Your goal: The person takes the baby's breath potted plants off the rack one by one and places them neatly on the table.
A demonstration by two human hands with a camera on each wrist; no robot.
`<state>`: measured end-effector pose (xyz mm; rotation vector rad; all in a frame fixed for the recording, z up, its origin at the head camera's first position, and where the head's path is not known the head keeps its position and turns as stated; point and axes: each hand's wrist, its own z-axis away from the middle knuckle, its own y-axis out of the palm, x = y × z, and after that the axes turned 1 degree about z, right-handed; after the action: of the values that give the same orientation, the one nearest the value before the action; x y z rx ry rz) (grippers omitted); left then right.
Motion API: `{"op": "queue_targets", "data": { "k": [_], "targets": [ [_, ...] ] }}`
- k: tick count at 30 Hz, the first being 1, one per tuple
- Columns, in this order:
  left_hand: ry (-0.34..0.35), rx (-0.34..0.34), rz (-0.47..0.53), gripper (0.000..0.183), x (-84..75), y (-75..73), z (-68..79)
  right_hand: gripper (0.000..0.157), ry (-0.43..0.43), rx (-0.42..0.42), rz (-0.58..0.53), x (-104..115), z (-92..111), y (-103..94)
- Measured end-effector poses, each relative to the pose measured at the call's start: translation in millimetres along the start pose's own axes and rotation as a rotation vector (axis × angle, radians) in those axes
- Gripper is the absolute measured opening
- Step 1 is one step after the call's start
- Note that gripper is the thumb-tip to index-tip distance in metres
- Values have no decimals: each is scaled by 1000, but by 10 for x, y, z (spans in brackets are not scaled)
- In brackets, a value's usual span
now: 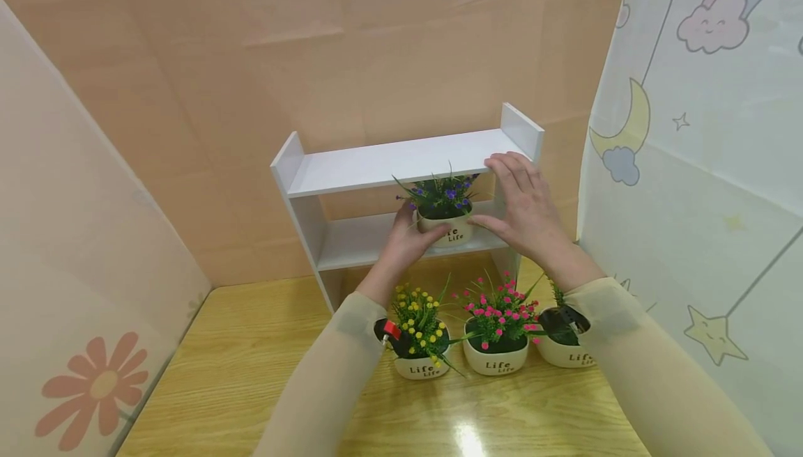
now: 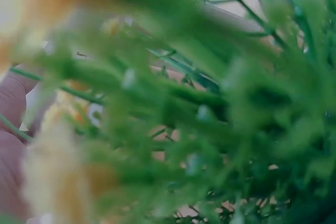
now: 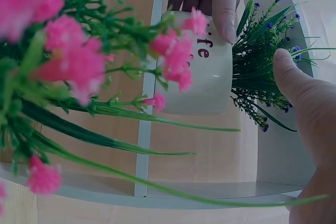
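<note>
My left hand (image 1: 404, 239) grips a white pot (image 1: 463, 233) of purple flowers, its thumb across the printed front. The pot is at the front of the middle level of a white shelf unit (image 1: 395, 162). In the right wrist view the pot (image 3: 202, 90) appears sideways, with the left thumb on it. My right hand (image 1: 530, 210) is spread at the unit's right side, fingertips at the top board's front edge. Its thumb (image 3: 286, 72) overlaps the purple flowers' leaves in the right wrist view. Blurred green leaves (image 2: 184, 108) fill most of the left wrist view.
Below my forearms, a pot of yellow flowers (image 1: 422, 369), a pot of pink flowers (image 1: 497, 359) and another white pot (image 1: 564, 354), partly hidden by the right wrist, stand on the wooden table (image 1: 251, 366). Fabric walls (image 1: 401, 46) enclose the back and sides.
</note>
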<state>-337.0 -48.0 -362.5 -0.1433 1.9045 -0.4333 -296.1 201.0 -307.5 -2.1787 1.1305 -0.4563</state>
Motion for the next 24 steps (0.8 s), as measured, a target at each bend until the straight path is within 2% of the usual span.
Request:
{"op": "queue_targets", "data": {
  "k": [9,16,24],
  "targets": [
    [1,14,34,85,-5,52,-35,109,12,5,-6,1,1,1],
    [10,7,51,86,13,90,-66,110,7,1,-2,-12,1,8],
    [83,-1,68,83,19,96,-78,110,14,3,-3,-12,3,16]
  ]
}}
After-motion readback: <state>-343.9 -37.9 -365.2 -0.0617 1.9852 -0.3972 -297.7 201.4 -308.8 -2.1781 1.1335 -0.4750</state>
